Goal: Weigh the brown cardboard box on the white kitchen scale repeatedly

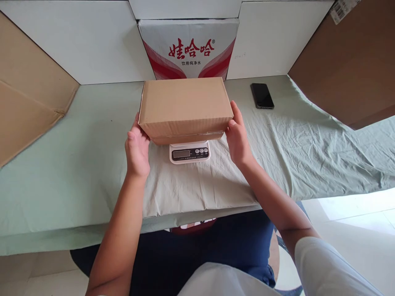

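Two bare hands bracket a closed, plain brown corrugated cardboard box point(185, 107), one at each short end, so the load is steadied from both sides rather than pinched from above. The left hand point(136, 149) lies flat and open against the box's left end, thumb up along the near corner; the right hand point(237, 137) mirrors it at the right end, fingers spread along the side and thumb near the top edge. Neither hand curls under the box (whether they press or merely touch cannot be told). Between the two hands, just below the box, sits a small white digital kitchen scale point(189, 152); the box covers its platform and leaves only the display and buttons showing toward the wrists. A pale green wrinkled cloth point(92, 164) covers the table beneath. Beyond the right hand, well apart, a black smartphone point(262, 95) lies face up, and behind the box stands a white and red printed carton point(188, 47).
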### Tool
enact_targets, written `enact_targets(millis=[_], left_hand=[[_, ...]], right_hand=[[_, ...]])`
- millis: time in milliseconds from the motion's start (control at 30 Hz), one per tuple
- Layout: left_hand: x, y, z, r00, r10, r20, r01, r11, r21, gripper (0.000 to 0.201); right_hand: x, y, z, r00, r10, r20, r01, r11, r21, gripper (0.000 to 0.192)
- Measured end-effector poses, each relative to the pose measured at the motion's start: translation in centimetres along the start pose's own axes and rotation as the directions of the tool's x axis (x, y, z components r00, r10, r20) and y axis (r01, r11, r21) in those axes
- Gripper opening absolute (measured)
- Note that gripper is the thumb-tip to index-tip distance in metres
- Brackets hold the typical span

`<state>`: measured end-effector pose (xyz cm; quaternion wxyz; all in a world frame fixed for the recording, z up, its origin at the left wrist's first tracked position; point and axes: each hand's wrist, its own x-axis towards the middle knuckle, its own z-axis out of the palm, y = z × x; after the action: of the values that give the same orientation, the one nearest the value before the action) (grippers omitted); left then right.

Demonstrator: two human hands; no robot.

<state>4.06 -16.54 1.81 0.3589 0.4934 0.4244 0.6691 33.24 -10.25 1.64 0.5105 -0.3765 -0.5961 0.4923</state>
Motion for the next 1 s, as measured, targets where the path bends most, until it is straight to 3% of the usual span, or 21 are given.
enact_targets(millis=[200,567,700,867,1000], left_hand=[[0.2,-0.1,-0.4,1.000,0.029,0.008,-0.029,0.999,0.027,0.078],[0.6,1.9,1.0,0.993,0.098,0.060,-0.101,0.994,0.039,0.067],[2.9,2.9,1.2,0.987,0.130,0.092,-0.133,0.991,0.026,0.068],[7.8,3.0,1.5,0.980,0.147,0.132,-0.154,0.987,0.043,0.079],[12.2,1.8,2.1,0.988,0.096,0.123,-0.104,0.993,0.062,0.093]], right_hand=[[0.0,-0.2,0.4,0.999,-0.020,-0.029,0.020,1.000,0.023,0.093],[0.8,-0.2,0.6,0.995,-0.100,0.020,0.101,0.994,-0.035,0.099],[2.9,-1.5,0.4,0.992,-0.129,-0.005,0.128,0.989,-0.076,0.102],[6.9,-3.4,0.9,0.979,-0.199,-0.035,0.194,0.975,-0.105,0.108],[10.7,-4.6,1.8,0.975,-0.207,-0.081,0.198,0.974,-0.111,0.093]])
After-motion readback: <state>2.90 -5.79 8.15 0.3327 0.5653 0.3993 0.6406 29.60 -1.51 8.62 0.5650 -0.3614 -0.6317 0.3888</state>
